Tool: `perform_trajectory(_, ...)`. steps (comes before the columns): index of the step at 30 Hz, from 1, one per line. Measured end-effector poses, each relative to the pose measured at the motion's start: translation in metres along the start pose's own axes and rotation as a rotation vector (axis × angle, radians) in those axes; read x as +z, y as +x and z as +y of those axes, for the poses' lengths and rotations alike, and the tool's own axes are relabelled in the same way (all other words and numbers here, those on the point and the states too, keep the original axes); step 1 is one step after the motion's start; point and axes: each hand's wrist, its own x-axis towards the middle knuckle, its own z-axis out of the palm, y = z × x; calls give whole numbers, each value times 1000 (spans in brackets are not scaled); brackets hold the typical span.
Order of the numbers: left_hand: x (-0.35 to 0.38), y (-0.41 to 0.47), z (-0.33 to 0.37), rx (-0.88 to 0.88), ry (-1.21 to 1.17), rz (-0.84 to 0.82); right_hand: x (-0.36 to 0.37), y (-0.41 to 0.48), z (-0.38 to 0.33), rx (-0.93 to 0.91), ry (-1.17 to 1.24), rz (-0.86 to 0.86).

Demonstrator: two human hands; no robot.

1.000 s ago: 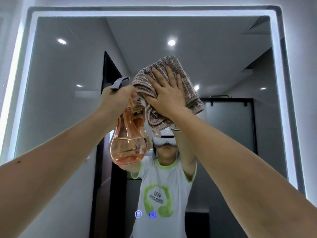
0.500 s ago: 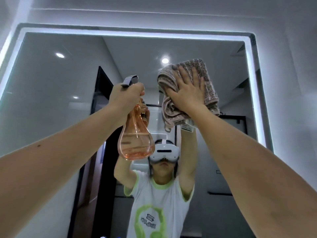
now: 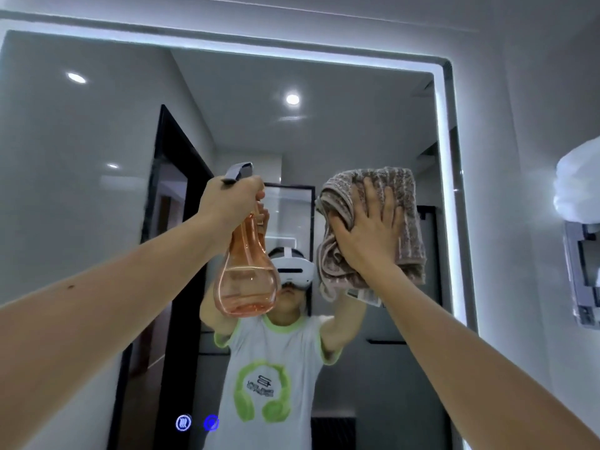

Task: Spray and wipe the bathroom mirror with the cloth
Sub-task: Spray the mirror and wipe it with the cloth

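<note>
Pressing flat on the brown cloth (image 3: 370, 222) with right fingers (image 3: 368, 196) spread wide open, palm down, nothing gripped, just pushing. Right hand (image 3: 367, 235) pinning the bunched cloth against the mirror (image 3: 97, 196), near the lit right edge (image 3: 441, 177), about halfway up. Small white tag hanging from the cloth's bottom edge.

Curling tight around the neck of the pink spray bottle (image 3: 246, 274) with left fingers, closed all the way. Left hand (image 3: 229, 203) holding the bottle upright just beside the cloth, not touching it. Grey spray head (image 3: 238, 170) poking out over the top of the hand. A little water sitting low in the see-through bottle.

Looks like the wiping step, up in the right part of the glass.

To wipe well: keep the palm flat and push evenly, so the whole cloth rubs and not just one lump. Go in long, slow lines, each one a bit over the last, so no wet streaks stay. Reach right up to the glowing edge and into the top corner. Hold the bottle off the glass to stop bumps and drips. Mind the white thing on the wall (image 3: 581, 222) to the right when sweeping that way.
</note>
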Motion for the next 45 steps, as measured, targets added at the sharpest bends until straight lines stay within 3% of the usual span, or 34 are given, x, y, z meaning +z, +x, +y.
perform_trajectory(14,-42,86,44,43,-71,-95,-25,124,-78,-69,5,81)
perform_trajectory(20,-69,99,43,169,-57,-46,-16,147,-150,-365,-38,31)
perform_trajectory(27,-55,100,34,153,-53,-40,-14,148,-142,-378,-64,60)
perform_trajectory(38,-6,69,40,87,-152,-113,-24,125,-54,-108,24,114)
perform_trajectory(45,-10,32,12,28,-177,-114,-9,58,-15,74,56,101)
